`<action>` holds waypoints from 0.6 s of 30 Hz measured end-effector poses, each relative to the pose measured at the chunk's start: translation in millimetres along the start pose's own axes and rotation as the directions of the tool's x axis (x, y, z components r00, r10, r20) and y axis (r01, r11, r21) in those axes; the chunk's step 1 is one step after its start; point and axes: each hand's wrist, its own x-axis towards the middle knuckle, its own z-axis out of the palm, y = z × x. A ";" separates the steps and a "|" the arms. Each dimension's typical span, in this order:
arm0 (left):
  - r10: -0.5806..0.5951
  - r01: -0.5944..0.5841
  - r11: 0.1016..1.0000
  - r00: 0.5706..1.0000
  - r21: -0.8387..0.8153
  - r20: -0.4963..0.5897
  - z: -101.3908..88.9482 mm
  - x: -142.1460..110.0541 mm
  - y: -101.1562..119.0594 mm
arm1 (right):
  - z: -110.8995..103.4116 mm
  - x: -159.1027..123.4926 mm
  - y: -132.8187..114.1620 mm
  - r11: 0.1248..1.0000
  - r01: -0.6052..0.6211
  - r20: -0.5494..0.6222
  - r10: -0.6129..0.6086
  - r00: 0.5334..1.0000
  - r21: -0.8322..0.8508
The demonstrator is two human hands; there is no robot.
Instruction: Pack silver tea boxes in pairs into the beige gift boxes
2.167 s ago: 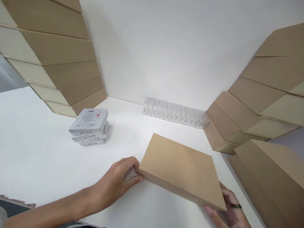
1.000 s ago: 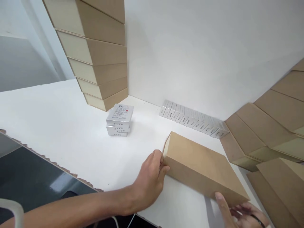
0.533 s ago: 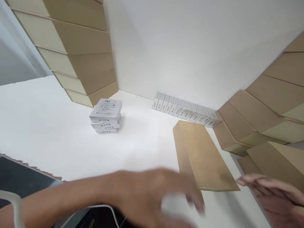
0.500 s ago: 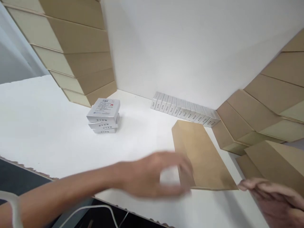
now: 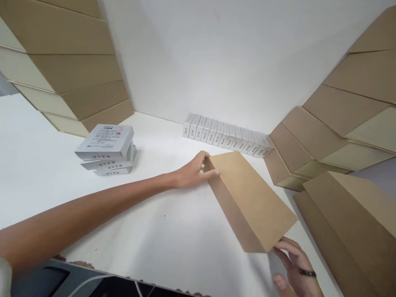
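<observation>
Kraft box [image 5: 250,198]: matt brown cardboard, smooth, unprinted. Stacked cartons [image 5: 107,149]: thin card, slight sheen, grey-white, printed. Row of cartons [image 5: 227,136] at the worktop's rear edge: same card. Worktop [image 5: 46,173]: matt white, smooth; near edge ragged.

a flat white table [image 5: 46,173] carries a stack of small white printed cartons [image 5: 107,149], a row of white cartons on edge [image 5: 227,137] along the wall, a long brown cardboard box [image 5: 250,198] — and tall stacks of brown cardboard boxes [image 5: 64,66] at both sides.
</observation>
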 end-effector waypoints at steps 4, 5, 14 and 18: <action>-0.018 0.011 0.993 0.998 0.119 0.057 3.0 -61.5 -6.1 | 0.9 15.0 13.0 0.990 -0.141 -0.201 0.141 0.969 0.013; -0.031 0.020 0.992 0.996 0.126 0.085 4.8 -72.7 -6.8 | 1.6 18.3 13.8 0.981 -0.191 -0.227 0.185 0.956 -0.004; -0.074 0.074 0.997 0.997 0.008 -0.025 7.0 -104.0 1.2 | -9.0 24.7 4.8 0.863 -0.411 -0.255 0.343 0.904 -0.295; -0.103 0.103 0.995 0.993 -0.002 -0.059 7.5 -111.6 4.2 | -10.3 24.6 -8.9 0.821 -0.465 -0.277 0.386 0.880 -0.332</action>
